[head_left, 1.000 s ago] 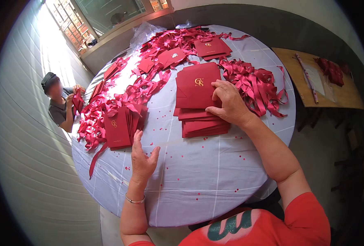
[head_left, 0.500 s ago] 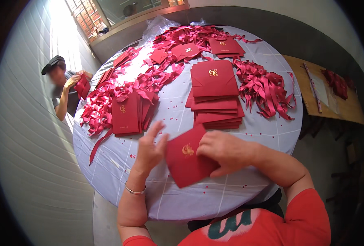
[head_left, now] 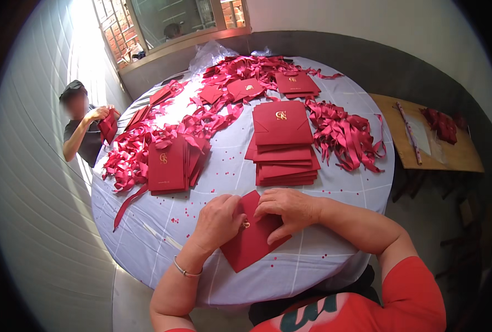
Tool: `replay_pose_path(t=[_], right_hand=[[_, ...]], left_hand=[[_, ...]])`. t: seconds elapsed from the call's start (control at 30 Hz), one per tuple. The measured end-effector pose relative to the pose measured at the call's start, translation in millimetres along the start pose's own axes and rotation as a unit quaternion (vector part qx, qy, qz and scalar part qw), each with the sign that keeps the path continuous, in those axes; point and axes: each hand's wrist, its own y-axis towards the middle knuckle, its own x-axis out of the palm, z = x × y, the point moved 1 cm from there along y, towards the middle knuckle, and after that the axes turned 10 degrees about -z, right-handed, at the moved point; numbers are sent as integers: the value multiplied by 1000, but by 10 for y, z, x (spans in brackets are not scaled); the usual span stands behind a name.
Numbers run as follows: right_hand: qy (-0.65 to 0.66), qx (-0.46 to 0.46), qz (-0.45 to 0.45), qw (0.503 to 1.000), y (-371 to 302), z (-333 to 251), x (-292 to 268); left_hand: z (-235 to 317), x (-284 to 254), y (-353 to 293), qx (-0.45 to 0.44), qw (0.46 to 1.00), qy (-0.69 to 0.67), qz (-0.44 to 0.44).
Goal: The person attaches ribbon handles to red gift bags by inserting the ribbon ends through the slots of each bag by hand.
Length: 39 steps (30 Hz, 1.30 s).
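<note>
A flat red paper bag (head_left: 249, 249) with a gold emblem lies at a slant near the table's front edge. My left hand (head_left: 218, 223) is closed at its upper left side, fingers curled over the emblem and hiding most of it. From the right, my right hand (head_left: 289, 211) grips the bag's upper right side with bent fingers and thumb. Just beyond my hands rises a stack of similar red bags (head_left: 282, 124). Another group of red bags (head_left: 167, 166) sits to the left, beside tangled red ribbons (head_left: 123, 166).
More red ribbons (head_left: 348, 135) are heaped right of the stack. Further bags (head_left: 297, 84) and clear plastic (head_left: 210, 55) lie at the far side. A co-worker (head_left: 83, 124) at the left handles a red bag. A wooden table (head_left: 448, 157) stands at the right.
My left hand, previously open beside the bag, has come in and closed on it. The bag now rests lower on the table. The whole view has shifted slightly.
</note>
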Motion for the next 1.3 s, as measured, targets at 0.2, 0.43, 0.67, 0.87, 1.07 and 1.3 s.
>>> replay_pose_path(t=[0.2, 0.43, 0.67, 0.87, 1.07, 1.3], right_hand=[[-66, -17, 128, 989, 44, 25, 7], [-34, 15, 152, 988, 41, 109, 61], [156, 16, 133, 979, -27, 135, 103], [241, -9, 52, 969, -49, 49, 162], [95, -98, 204, 970, -153, 281, 57], [29, -18, 347, 937, -362, 378, -407]], left_hand=[[0, 43, 6, -33, 993, -109, 43], [-75, 182, 34, -101, 939, -327, 22], [39, 276, -23, -138, 848, -509, -54], [299, 174, -157, -139, 869, -418, -224], [316, 251, -8, -145, 872, -408, -227], [156, 172, 135, -206, 806, -477, -284]])
